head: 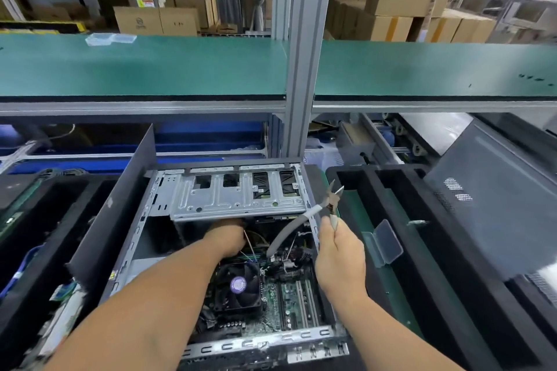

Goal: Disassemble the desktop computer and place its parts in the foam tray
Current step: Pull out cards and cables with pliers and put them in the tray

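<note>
An open desktop computer case lies in front of me, showing its motherboard and a black CPU fan. A silver drive cage spans the far end. My left hand reaches under that cage among thin cables; its fingers are hidden, so its grip is unclear. My right hand hovers over the case's right wall, shut on grey-handled cutting pliers whose jaws point up and away. A black foam tray sits to the right.
A clear plastic hinged box rests on green matting inside the right foam tray. A dark side panel leans at far right. Another black tray with circuit boards is at left. A green shelf and aluminium post stand ahead.
</note>
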